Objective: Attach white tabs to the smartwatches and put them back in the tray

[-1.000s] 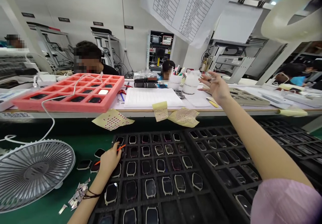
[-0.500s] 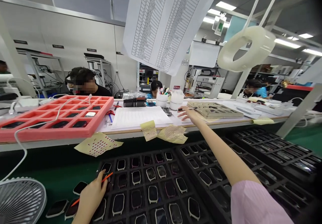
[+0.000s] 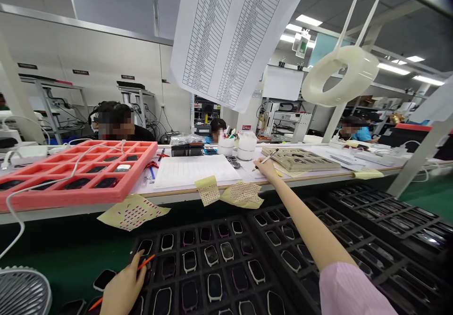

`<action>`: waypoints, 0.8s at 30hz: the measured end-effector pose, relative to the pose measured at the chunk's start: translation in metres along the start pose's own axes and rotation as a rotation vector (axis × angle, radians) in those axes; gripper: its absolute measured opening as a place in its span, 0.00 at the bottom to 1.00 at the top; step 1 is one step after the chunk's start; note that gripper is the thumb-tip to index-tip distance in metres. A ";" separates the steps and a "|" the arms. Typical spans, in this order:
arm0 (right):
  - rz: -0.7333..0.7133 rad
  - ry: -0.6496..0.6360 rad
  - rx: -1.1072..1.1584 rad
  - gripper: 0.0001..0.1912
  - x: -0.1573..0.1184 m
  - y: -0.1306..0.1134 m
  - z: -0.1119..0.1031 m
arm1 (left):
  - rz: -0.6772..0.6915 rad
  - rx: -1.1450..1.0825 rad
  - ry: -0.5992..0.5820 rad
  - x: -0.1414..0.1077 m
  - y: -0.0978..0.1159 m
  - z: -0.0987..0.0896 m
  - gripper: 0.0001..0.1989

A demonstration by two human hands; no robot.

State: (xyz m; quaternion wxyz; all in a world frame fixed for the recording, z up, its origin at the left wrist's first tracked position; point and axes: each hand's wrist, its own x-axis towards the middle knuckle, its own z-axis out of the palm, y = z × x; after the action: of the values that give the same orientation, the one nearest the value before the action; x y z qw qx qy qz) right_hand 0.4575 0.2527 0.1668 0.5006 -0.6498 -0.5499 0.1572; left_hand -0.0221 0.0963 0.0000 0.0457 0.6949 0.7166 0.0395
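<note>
My left hand [image 3: 122,286] is closed around a slim orange stick [image 3: 146,261] that pokes out on both sides of the fingers. Its fingertips are at the left edge of a black tray [image 3: 179,271], near a watch case with a dark screen [image 3: 145,247]; whether they touch it I cannot tell. On the bench, my right hand [image 3: 266,168] grips a pen [image 3: 269,156], its tip down at a white paper [image 3: 249,168]. Watch cases in light and purplish frames fill the tray's compartments. More dark-screened watch pieces [image 3: 104,280] lie left of the tray.
A red foam tray [image 3: 116,190] holds several dark pieces at the left. Printed sheets [image 3: 198,169], white tubs [image 3: 247,146] and a beige tray [image 3: 300,159] sit along the bench. A white ring [image 3: 339,77] and a paper list [image 3: 226,37] hang overhead. Co-workers sit beyond.
My right hand went from spread fingers beside the pen to gripping it, tip down at the paper. My left hand keeps the orange stick, and the view has shifted slightly.
</note>
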 end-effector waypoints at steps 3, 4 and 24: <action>-0.015 0.007 -0.019 0.16 0.001 0.002 0.000 | -0.006 0.024 -0.020 0.000 0.001 -0.001 0.24; -0.020 0.010 -0.025 0.17 0.002 0.003 -0.001 | -0.008 0.029 -0.027 0.000 0.001 -0.001 0.24; -0.063 0.049 -0.092 0.17 0.008 0.007 0.001 | 0.015 0.004 0.015 -0.002 -0.001 0.000 0.23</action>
State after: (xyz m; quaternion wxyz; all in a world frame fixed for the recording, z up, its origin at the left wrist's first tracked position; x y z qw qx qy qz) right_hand 0.4638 0.2611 0.1635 0.4884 -0.6581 -0.5643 0.0999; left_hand -0.0227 0.0945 -0.0001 0.0386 0.7000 0.7118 0.0437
